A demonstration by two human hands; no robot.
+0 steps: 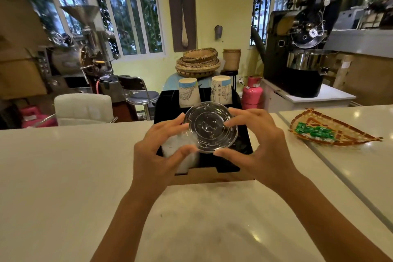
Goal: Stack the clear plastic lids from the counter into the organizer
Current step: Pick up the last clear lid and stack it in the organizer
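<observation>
A round clear plastic lid (210,127) hangs above the black organizer (228,167), tilted toward me. My left hand (158,151) pinches its left rim between thumb and fingers. My right hand (258,144) grips the right rim the same way. Below the lid, the organizer's left compartment holds a whitish mass of clear plastic (180,151); I cannot tell single lids in it. The right compartment under the lid looks dark, and its contents are hidden.
Two stacks of printed paper cups (189,91) (221,89) stand in the organizer's rear slots. A woven tray (340,127) with green wrapped sweets lies on the white counter (63,166) to the right. A counter seam runs diagonally on the right.
</observation>
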